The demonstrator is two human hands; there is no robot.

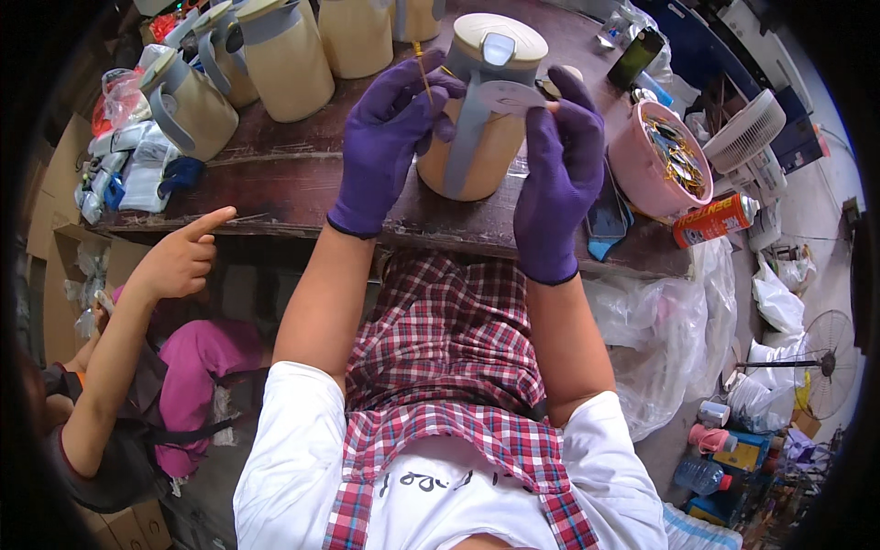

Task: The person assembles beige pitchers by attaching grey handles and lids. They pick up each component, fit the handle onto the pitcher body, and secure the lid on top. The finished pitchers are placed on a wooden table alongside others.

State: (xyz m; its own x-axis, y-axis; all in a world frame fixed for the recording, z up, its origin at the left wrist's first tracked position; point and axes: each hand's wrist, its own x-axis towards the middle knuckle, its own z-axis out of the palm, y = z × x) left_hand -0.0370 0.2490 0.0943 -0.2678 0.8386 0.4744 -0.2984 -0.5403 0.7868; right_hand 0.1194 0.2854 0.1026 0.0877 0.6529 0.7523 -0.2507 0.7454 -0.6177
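In front of me on the table stands a beige jug with a grey handle and a cream lid. My left hand, in a purple glove, pinches a thin gold cord at the jug's left side. In its purple glove, my right hand grips a round white tag by its right edge. The tag hangs before the upper part of the jug, just under the spout. Whether the cord joins the tag, I cannot tell.
More beige jugs stand at the far left of the dark red table. To the right are a pink bucket of gold cords, an orange spray can, a phone and a white fan. Someone's pointing hand reaches in from the left.
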